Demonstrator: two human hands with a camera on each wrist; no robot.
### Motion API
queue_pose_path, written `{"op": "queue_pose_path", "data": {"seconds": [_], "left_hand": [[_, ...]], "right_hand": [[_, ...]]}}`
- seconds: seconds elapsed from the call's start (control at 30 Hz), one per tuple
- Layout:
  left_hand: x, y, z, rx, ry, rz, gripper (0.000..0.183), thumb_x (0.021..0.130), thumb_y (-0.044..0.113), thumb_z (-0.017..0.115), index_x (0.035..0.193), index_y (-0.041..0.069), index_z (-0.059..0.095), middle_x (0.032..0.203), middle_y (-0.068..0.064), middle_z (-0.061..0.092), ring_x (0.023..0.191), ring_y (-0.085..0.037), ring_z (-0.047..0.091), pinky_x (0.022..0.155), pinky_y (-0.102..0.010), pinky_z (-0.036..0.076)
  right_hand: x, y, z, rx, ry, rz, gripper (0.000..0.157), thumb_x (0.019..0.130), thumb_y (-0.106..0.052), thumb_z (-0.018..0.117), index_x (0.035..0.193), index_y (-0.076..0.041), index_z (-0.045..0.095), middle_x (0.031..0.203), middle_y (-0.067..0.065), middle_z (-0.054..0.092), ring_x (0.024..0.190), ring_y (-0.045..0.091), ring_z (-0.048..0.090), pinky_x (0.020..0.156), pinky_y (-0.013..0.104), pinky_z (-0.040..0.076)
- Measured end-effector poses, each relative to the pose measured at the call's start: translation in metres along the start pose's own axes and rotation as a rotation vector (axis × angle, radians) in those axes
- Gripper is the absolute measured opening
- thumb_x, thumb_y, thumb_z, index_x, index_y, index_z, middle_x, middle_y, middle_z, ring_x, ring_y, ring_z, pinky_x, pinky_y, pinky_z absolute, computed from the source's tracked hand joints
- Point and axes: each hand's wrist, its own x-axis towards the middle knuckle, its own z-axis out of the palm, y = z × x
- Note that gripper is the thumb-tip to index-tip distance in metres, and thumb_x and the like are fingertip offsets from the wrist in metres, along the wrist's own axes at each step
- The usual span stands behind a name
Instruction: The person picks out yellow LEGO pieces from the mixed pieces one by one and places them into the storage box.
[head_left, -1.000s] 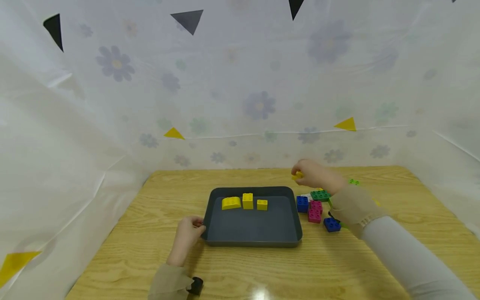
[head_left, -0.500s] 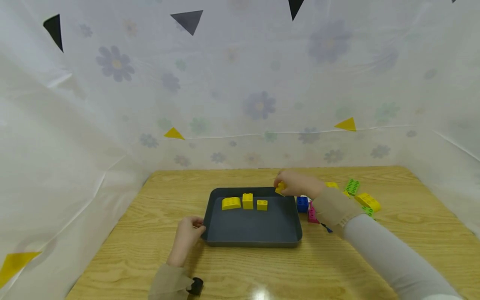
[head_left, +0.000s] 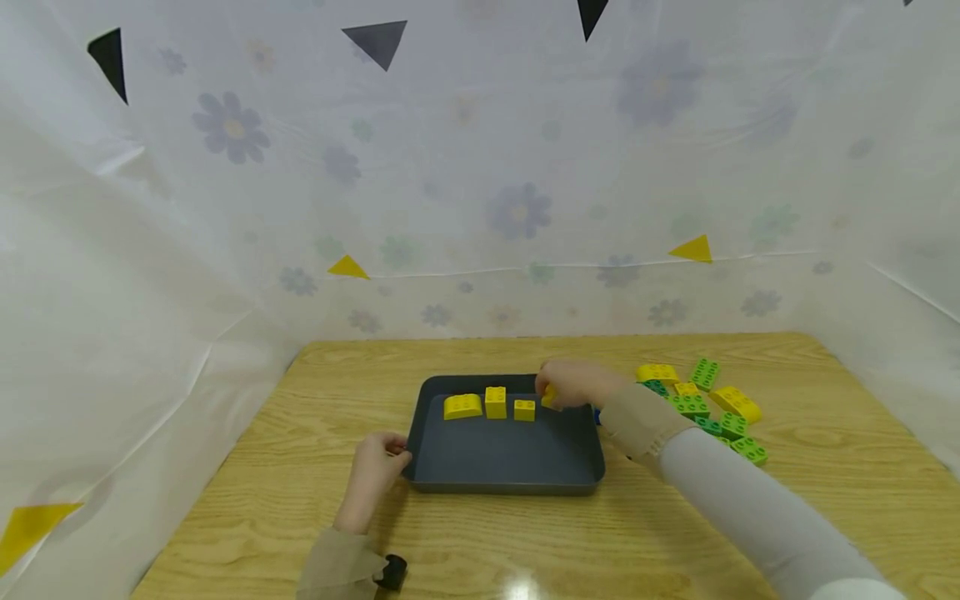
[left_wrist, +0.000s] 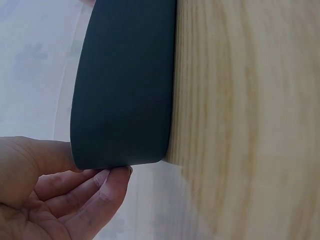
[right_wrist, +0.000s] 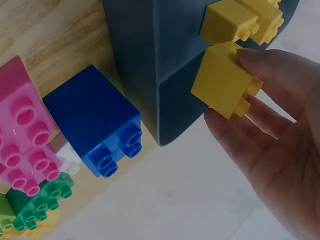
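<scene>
A dark grey tray (head_left: 510, 467) lies on the wooden table. My left hand (head_left: 377, 467) holds its left side; in the left wrist view the fingers (left_wrist: 107, 195) touch the wall at a corner. Over the tray's right back part, my right hand (head_left: 577, 384) pinches a yellow building brick (right_wrist: 225, 80) between thumb and fingers, its studs facing the palm. Left of that brick stand a small yellow brick (head_left: 524, 410), a taller yellow brick (head_left: 495, 402) and a curved-top yellow brick (head_left: 462, 406), in a row inside the tray.
Right of the tray lie several loose bricks: a blue brick (right_wrist: 95, 115), pink bricks (right_wrist: 22, 125), light green bricks (head_left: 705, 373) and a yellow curved brick (head_left: 737, 404). In the head view my right forearm covers part of this pile. A patterned white curtain (head_left: 517, 167) hangs behind the table.
My right hand has moved left and down with the yellow brick, from above the pile to inside the tray. More of the pile shows. The left hand has stayed at the tray.
</scene>
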Motion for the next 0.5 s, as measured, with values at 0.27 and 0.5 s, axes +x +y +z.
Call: {"op": "queue_pose_path", "data": {"seconds": [0.27, 0.5], "left_hand": [[0.0, 0.0, 0.0, -0.002, -0.002, -0.001, 0.018, 0.078, -0.004, 0.062, 0.095, -0.011, 0.065, 0.079, -0.013, 0.063, 0.072, -0.021, 0.059, 0.058, -0.03, 0.05], [0.001, 0.0, 0.0, -0.01, -0.003, -0.01, 0.018, 0.079, -0.004, 0.062, 0.095, -0.011, 0.065, 0.08, -0.013, 0.063, 0.073, -0.022, 0.059, 0.059, -0.031, 0.05]], "right_hand": [[0.009, 0.0, 0.01, 0.052, -0.05, 0.024, 0.025, 0.082, 0.006, 0.06, 0.105, -0.003, 0.065, 0.107, 0.01, 0.059, 0.099, 0.027, 0.057, 0.08, 0.037, 0.049], [0.015, 0.002, 0.018, 0.04, -0.077, 0.05, 0.027, 0.083, 0.008, 0.058, 0.106, -0.003, 0.064, 0.109, 0.011, 0.06, 0.1, 0.027, 0.057, 0.079, 0.036, 0.05]]}}
